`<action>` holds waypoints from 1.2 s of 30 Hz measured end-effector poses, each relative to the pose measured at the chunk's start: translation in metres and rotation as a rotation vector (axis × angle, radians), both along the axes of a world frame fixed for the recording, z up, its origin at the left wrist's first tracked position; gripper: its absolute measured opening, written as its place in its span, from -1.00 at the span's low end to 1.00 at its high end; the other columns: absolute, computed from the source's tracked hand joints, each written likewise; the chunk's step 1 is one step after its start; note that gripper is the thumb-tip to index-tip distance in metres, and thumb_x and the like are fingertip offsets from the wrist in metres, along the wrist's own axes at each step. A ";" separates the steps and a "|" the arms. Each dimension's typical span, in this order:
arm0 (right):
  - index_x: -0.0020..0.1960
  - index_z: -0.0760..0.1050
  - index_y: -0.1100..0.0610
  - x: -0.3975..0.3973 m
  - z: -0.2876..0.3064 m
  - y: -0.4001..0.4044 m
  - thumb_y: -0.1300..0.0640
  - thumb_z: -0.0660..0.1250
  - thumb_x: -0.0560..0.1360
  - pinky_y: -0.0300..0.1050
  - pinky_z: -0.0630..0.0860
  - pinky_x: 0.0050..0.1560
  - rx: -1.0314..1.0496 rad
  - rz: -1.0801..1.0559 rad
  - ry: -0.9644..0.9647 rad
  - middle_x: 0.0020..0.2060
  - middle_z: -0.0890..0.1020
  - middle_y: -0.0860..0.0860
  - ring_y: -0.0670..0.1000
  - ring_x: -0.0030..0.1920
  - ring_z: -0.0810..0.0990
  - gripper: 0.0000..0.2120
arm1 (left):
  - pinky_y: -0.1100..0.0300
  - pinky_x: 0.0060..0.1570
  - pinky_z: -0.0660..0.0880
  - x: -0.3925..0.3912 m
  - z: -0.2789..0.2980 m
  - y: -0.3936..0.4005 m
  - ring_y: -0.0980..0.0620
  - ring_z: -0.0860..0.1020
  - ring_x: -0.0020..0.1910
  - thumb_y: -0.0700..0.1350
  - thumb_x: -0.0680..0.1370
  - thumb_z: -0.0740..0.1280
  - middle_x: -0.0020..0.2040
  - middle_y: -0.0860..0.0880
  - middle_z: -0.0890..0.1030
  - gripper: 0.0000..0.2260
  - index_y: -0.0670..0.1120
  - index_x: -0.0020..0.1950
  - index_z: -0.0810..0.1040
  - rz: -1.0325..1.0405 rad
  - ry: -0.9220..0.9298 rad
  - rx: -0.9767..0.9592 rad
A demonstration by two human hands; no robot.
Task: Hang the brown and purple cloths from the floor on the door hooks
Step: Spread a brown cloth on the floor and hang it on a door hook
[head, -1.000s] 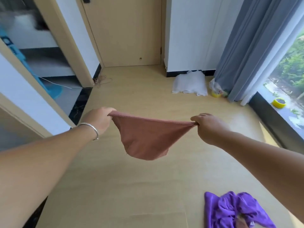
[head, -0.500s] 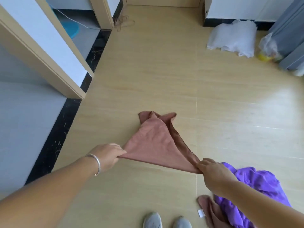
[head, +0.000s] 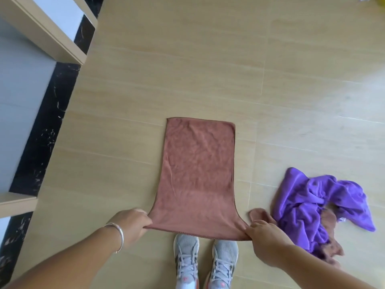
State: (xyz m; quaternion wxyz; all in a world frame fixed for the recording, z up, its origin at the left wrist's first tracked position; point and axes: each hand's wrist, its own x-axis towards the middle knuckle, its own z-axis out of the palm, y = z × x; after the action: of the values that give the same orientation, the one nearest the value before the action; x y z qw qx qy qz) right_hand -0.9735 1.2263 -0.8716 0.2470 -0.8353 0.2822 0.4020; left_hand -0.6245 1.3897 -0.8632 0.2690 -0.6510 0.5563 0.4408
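Note:
A brown cloth [head: 198, 174] lies spread flat on the wooden floor in front of my feet, a long rectangle reaching away from me. My left hand [head: 131, 223] pinches its near left corner and my right hand [head: 265, 234] pinches its near right corner, with the near edge pulled taut between them. A crumpled purple cloth [head: 320, 205] lies on the floor to the right, tangled with another brown cloth [head: 329, 232] beneath it. No door hooks are in view.
My grey sneakers [head: 205, 261] stand just behind the cloth's near edge. A white door frame [head: 48, 30] and a black marble threshold strip [head: 43, 132] run along the left. Light wooden floor [head: 208, 59] stretches ahead.
The brown cloth, held up stretched between both hands a second ago, has come down and now lies spread flat on the floor. My view has tilted steeply downward.

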 end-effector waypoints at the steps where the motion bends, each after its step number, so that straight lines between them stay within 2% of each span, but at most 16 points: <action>1: 0.26 0.45 0.01 0.002 -0.006 -0.001 0.28 0.04 0.45 -0.07 0.31 0.31 0.009 -0.021 0.014 0.17 0.53 -0.04 0.02 0.30 0.39 -0.54 | 0.12 0.01 0.46 0.001 -0.007 -0.001 -0.02 0.52 0.13 0.00 0.58 0.18 0.02 0.02 0.51 -0.84 0.03 -0.01 0.53 0.026 0.001 0.003; 4: 0.18 0.48 -0.01 0.014 -0.022 -0.016 0.27 0.06 0.46 -0.09 0.39 0.19 0.013 -0.157 0.047 0.13 0.54 -0.03 0.05 0.24 0.45 -0.60 | 0.17 -0.27 0.35 0.010 -0.024 -0.015 -0.02 0.53 -0.15 0.04 0.57 0.21 -0.24 0.05 0.50 -0.76 0.05 -0.29 0.44 0.186 -0.003 -0.025; 6: 0.09 0.50 -0.03 0.025 -0.033 -0.034 0.21 0.10 0.49 -0.13 0.40 -0.03 -0.005 -0.275 0.037 0.06 0.57 -0.03 0.06 0.12 0.53 -0.70 | 0.19 -0.29 0.37 0.022 -0.034 -0.035 0.03 0.53 -0.21 0.02 0.54 0.27 -0.27 0.09 0.54 -0.77 0.14 -0.33 0.48 0.300 -0.021 -0.059; 8: 0.05 0.52 -0.05 0.040 -0.040 -0.059 0.18 0.14 0.49 -0.14 0.37 -0.15 -0.053 -0.365 0.011 0.01 0.60 -0.04 0.05 0.03 0.57 -0.74 | 0.23 -0.26 0.40 0.037 -0.041 -0.062 0.08 0.54 -0.21 0.01 0.51 0.34 -0.27 0.13 0.57 -0.85 0.20 -0.26 0.54 0.387 -0.027 -0.104; 10: 0.05 0.56 -0.07 0.058 -0.047 -0.092 0.17 0.14 0.52 -0.14 0.39 -0.15 -0.131 -0.420 -0.039 0.01 0.63 -0.04 0.05 0.01 0.58 -0.73 | 0.25 -0.25 0.37 0.056 -0.050 -0.095 0.09 0.54 -0.20 0.01 0.49 0.39 -0.24 0.14 0.61 -0.88 0.20 -0.23 0.57 0.443 -0.013 -0.169; 13: 0.06 0.58 -0.06 0.089 -0.057 -0.146 0.12 0.16 0.56 -0.11 0.45 -0.15 -0.224 -0.548 -0.112 0.00 0.65 0.04 0.14 -0.04 0.59 -0.76 | 0.26 -0.19 0.35 0.090 -0.064 -0.149 0.08 0.53 -0.18 0.03 0.51 0.39 -0.10 0.08 0.67 -0.96 0.13 -0.10 0.64 0.420 -0.039 -0.266; 16: 0.12 0.57 -0.04 0.123 -0.069 -0.199 0.17 0.20 0.52 -0.10 0.44 -0.14 -0.330 -0.647 -0.186 0.04 0.64 0.10 0.18 -0.01 0.59 -0.73 | 0.20 -0.07 0.42 0.121 -0.085 -0.204 -0.01 0.56 -0.05 -0.02 0.54 0.37 0.06 -0.01 0.67 -0.84 0.05 0.09 0.64 0.421 -0.111 -0.392; 19: 0.36 0.39 0.03 0.150 -0.082 -0.234 0.22 0.19 0.49 0.00 0.49 0.04 -0.438 -0.716 -0.275 0.22 0.52 0.11 0.19 0.16 0.52 -0.56 | 0.02 0.26 0.40 0.134 -0.105 -0.241 -0.14 0.45 0.32 -0.08 0.54 0.36 0.39 -0.09 0.45 -0.52 -0.01 0.45 0.37 0.508 -0.221 -0.525; 22: 0.41 0.28 0.07 0.158 -0.104 -0.232 0.18 0.22 0.51 0.07 0.46 0.08 -0.429 -0.736 -0.242 0.27 0.40 0.13 0.19 0.21 0.46 -0.53 | -0.06 0.24 0.42 0.113 -0.129 -0.241 -0.18 0.42 0.32 -0.12 0.52 0.32 0.42 -0.10 0.37 -0.46 0.01 0.49 0.27 0.544 -0.258 -0.600; 26: 0.41 0.28 0.07 0.148 -0.141 -0.177 0.26 0.22 0.46 -0.01 0.42 0.09 -0.307 -0.588 -0.133 0.28 0.39 0.09 0.14 0.22 0.43 -0.47 | -0.03 0.22 0.42 0.065 -0.167 -0.191 -0.13 0.39 0.33 -0.11 0.53 0.31 0.44 -0.05 0.34 -0.46 -0.01 0.49 0.26 0.348 -0.186 -0.515; 30: 0.44 0.22 0.02 0.125 -0.182 -0.122 0.26 0.23 0.44 -0.03 0.39 0.23 -0.215 -0.350 -0.069 0.34 0.35 0.06 0.09 0.29 0.37 -0.41 | 0.07 0.34 0.27 0.032 -0.208 -0.139 -0.02 0.26 0.45 0.00 0.54 0.30 0.51 0.00 0.26 -0.42 0.00 0.53 0.19 0.129 -0.182 -0.408; 36: 0.54 -0.05 0.09 0.089 -0.243 -0.076 0.07 0.25 0.49 -0.04 0.22 0.41 -0.262 -0.058 -0.059 0.52 0.03 0.07 0.06 0.52 0.01 -0.27 | 0.05 0.45 0.07 0.008 -0.261 -0.088 0.00 -0.03 0.55 0.20 0.54 0.27 0.60 -0.03 -0.05 -0.24 0.00 0.58 -0.08 0.001 -0.244 -0.298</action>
State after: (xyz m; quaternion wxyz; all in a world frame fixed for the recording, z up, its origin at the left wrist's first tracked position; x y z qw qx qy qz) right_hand -0.8847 1.1501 -1.1146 0.1553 -0.8635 0.3488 0.3295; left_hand -0.6162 1.3018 -1.1240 0.2349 -0.7326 0.5783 0.2713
